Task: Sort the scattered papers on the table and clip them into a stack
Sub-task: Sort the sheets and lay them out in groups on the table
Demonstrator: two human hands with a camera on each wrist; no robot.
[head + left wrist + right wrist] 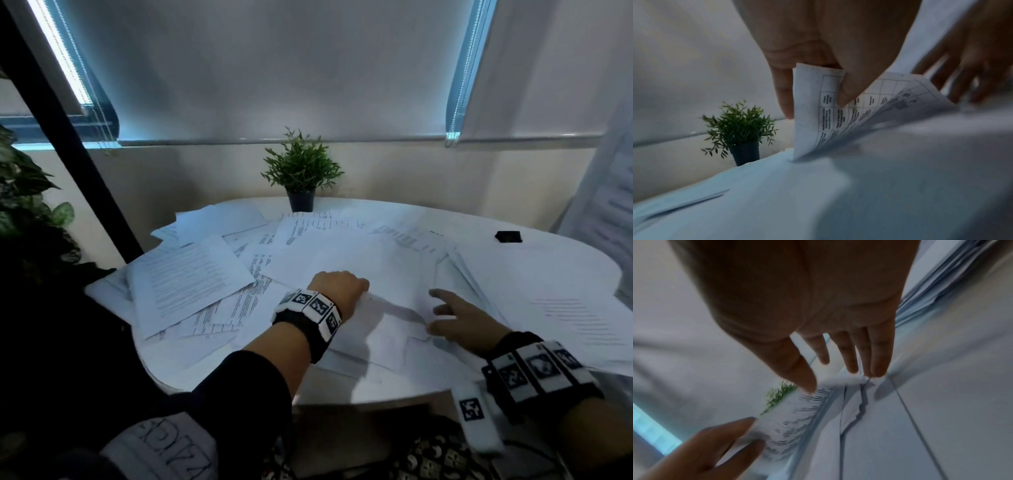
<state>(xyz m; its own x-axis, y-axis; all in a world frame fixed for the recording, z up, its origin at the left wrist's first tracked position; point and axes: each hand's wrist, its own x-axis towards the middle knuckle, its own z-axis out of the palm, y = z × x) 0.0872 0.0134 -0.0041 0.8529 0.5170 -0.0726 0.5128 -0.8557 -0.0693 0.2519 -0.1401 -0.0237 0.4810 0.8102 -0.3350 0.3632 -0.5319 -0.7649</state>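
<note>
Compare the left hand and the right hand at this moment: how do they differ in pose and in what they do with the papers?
The left hand has curled fingers and pinches the lifted corner of a printed sheet; the right hand has straight, spread fingers and grips nothing. In the head view the left hand lies nearer the potted plant, the right hand nearer the table's front edge. Both are over the scattered papers and wear marker wristbands.

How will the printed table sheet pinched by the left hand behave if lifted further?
Probably floppy: the white printed table sheet already curls over where the left hand pinches its corner. Likely light, since two fingers raise it. It may slide over the loose white papers beneath and drag them along.
</note>
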